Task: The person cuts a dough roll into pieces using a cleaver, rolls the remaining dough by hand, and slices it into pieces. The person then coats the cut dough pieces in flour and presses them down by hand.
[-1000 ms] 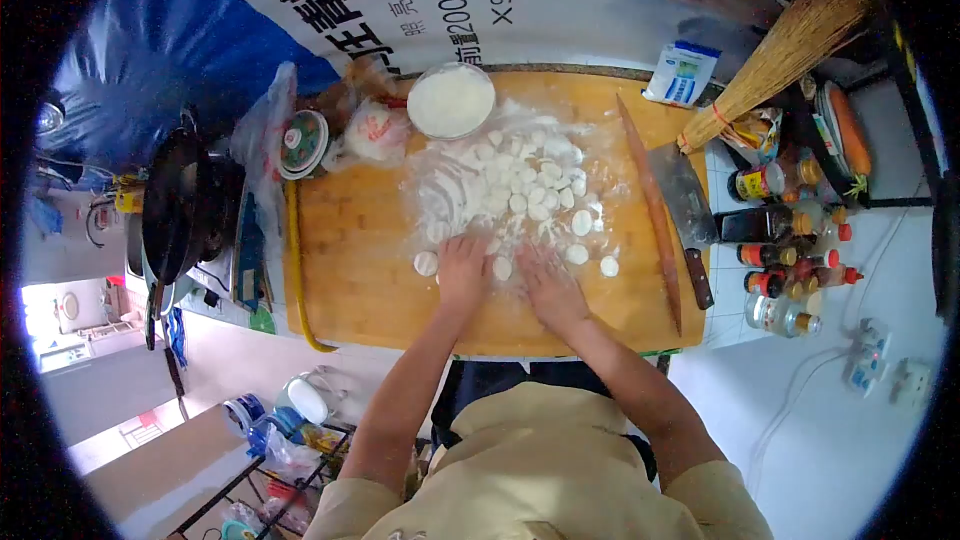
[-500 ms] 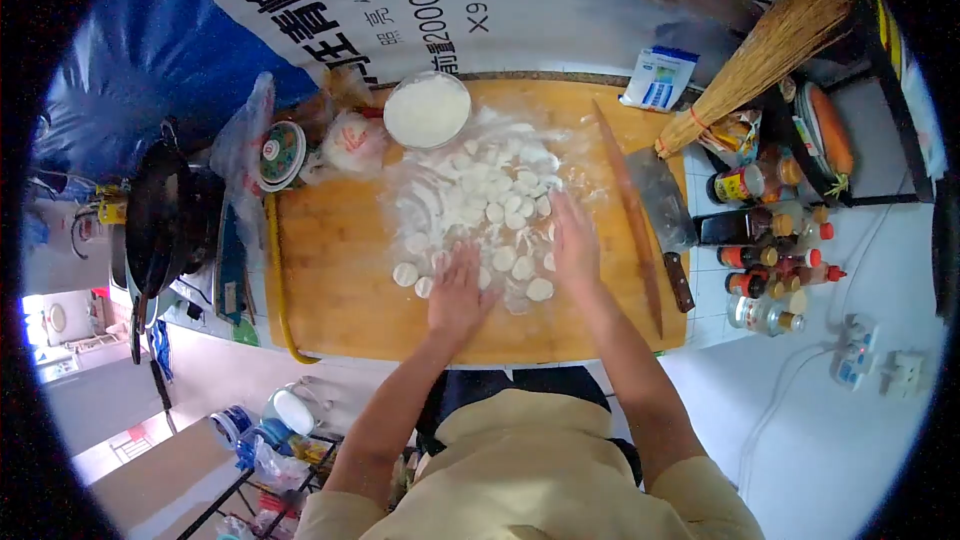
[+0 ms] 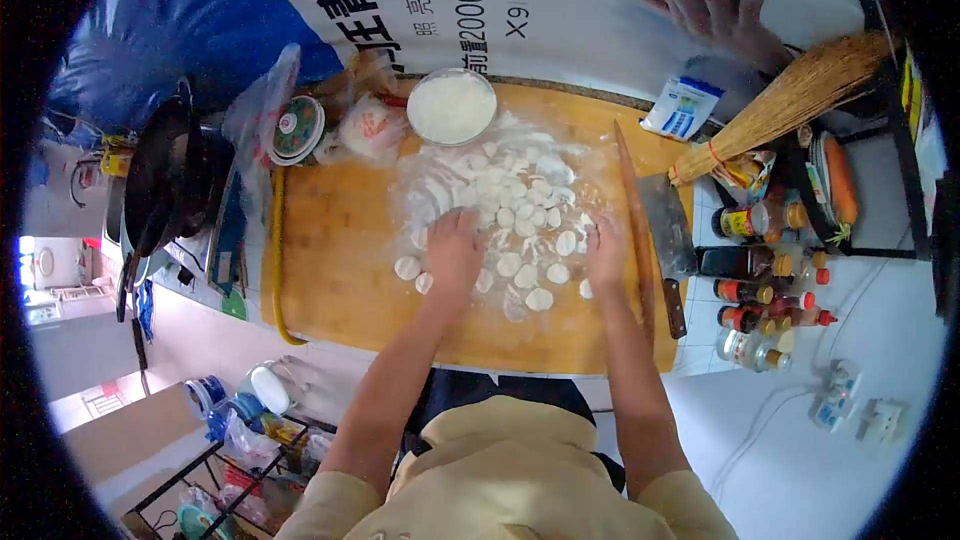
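Several small round dough pieces [image 3: 525, 277] lie on a wooden board [image 3: 340, 260], most of them clustered in loose white flour [image 3: 430, 190]. My left hand [image 3: 455, 248] rests palm down at the left side of the cluster, fingers stretched forward and hiding the pieces under it. At the cluster's right side is my right hand [image 3: 605, 252], its fingers pointing away from me and slightly bent, touching the floury board. Neither hand has anything visibly gripped. A bowl [image 3: 411, 120] of white flour stands at the board's far edge.
A long rolling pin [image 3: 637, 215] and a cleaver [image 3: 668, 225] lie at the board's right. Beyond them are several sauce bottles [image 3: 745, 262] and a straw broom [image 3: 780, 105]. Left of the board are a lidded jar [image 3: 297, 128], plastic bags [image 3: 372, 128] and a black wok [image 3: 163, 175].
My right hand has moved right, away from my left hand. My left hand has slid slightly forward over the dough pieces. The camera view has shifted a little.
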`<state>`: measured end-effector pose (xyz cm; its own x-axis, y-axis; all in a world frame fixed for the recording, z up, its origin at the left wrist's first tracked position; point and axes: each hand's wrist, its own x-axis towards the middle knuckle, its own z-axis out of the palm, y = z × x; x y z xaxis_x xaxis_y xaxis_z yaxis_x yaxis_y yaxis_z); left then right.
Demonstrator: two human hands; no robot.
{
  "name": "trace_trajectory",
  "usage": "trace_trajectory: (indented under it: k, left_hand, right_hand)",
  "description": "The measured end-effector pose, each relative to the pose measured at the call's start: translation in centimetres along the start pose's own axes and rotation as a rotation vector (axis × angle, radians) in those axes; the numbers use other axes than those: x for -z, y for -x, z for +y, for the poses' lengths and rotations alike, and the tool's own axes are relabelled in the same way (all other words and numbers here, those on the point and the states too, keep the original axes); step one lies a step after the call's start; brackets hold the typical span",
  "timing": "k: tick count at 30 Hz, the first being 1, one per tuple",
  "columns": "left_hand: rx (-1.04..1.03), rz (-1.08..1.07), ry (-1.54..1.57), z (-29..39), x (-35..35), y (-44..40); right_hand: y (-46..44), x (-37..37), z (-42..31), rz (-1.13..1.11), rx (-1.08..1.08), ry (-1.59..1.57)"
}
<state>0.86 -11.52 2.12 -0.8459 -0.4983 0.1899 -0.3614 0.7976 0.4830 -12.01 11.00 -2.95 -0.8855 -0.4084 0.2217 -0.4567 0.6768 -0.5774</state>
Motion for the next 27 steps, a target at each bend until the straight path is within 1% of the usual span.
trace_trajectory:
  k: [1, 3, 4, 6, 7, 9, 11, 12, 13, 14, 16, 17, 19, 20, 21, 22, 23, 25, 26, 27]
  left_hand:
    - [-0.005, 0.029, 0.001, 0.0, -0.5, -0.3]
    - [-0.020, 0.055, 0.000, -0.4, -1.8, -0.6]
    - [-0.037, 0.078, -0.005, -0.4, -2.2, -0.8]
    - [-0.020, 0.049, 0.003, -0.6, -2.5, -0.9]
    - [-0.002, 0.020, 0.010, -0.6, -2.6, -0.9]
    - [0.012, 0.009, 0.027, -0.7, -2.7, -0.9]
    - [0.020, 0.003, 0.047, -0.9, -2.4, -0.9]
    - [0.036, -0.042, 0.034, -1.0, -1.7, -0.9]
    - [0.054, -0.087, 0.021, -1.4, -1.1, -0.9]
    - [0.053, -0.085, 0.021, -2.3, -1.0, -0.7]
    - [0.009, 0.099, 0.010, -5.2, -1.1, -0.3]
    - [0.009, 0.101, 0.010, -6.9, -1.0, -0.5]
    - [-0.020, 0.116, -0.088, -10.1, -0.8, -1.0]
    - [-0.020, 0.117, -0.087, -11.1, -0.9, -1.0]
    - [0.114, 0.093, -0.039, -11.4, -0.5, -1.2]
    - [0.248, 0.069, 0.009, -11.5, -0.3, -1.3]
    - [0.248, 0.070, 0.006, -11.6, -0.1, -1.2]
    - [0.147, -0.015, -0.228, -9.2, 2.4, -1.6]
    - [0.145, -0.015, -0.230, -9.0, 2.4, -1.3]
    - [0.079, -0.039, -0.247, -8.8, 2.3, -0.9]
  right_hand:
    - [0.2, 0.1, -0.2, -0.002, 0.005, 0.003]
    - [0.7, -0.2, -1.3, -0.152, 0.040, 0.159]
    - [0.9, -0.4, -2.1, -0.151, 0.041, 0.160]
    - [1.1, -0.6, -3.6, -0.234, 0.009, 0.268]
    - [1.0, -0.4, -3.8, -0.235, 0.008, 0.268]
    - [1.2, 0.1, -4.2, -0.126, 0.113, 0.189]
    - [1.2, 0.3, -4.1, -0.161, 0.096, 0.185]
    - [1.1, 0.4, -4.1, -0.195, 0.082, 0.182]
    - [1.1, 0.3, -3.9, -0.194, 0.082, 0.182]
    - [1.1, 0.1, -3.7, -0.174, 0.097, 0.187]
    - [0.7, -0.1, -3.3, -0.149, 0.115, 0.192]
    - [0.4, -0.2, -2.9, -0.173, 0.094, 0.165]
    - [-0.6, 0.0, -3.4, -0.198, 0.072, 0.140]
    - [-1.3, 0.1, -4.1, -0.168, 0.061, 0.023]
    - [-2.0, 0.0, -4.7, -0.139, 0.051, -0.095]
    - [-2.5, -0.4, -5.0, -0.139, 0.052, -0.096]
    - [-3.1, -0.8, -5.3, -0.104, 0.095, -0.113]
    - [-3.4, -1.3, -5.3, -0.067, 0.136, -0.134]
    - [-3.5, -1.5, -5.3, -0.105, 0.114, -0.124]
    - [-3.7, -1.6, -5.1, -0.142, 0.093, -0.114]
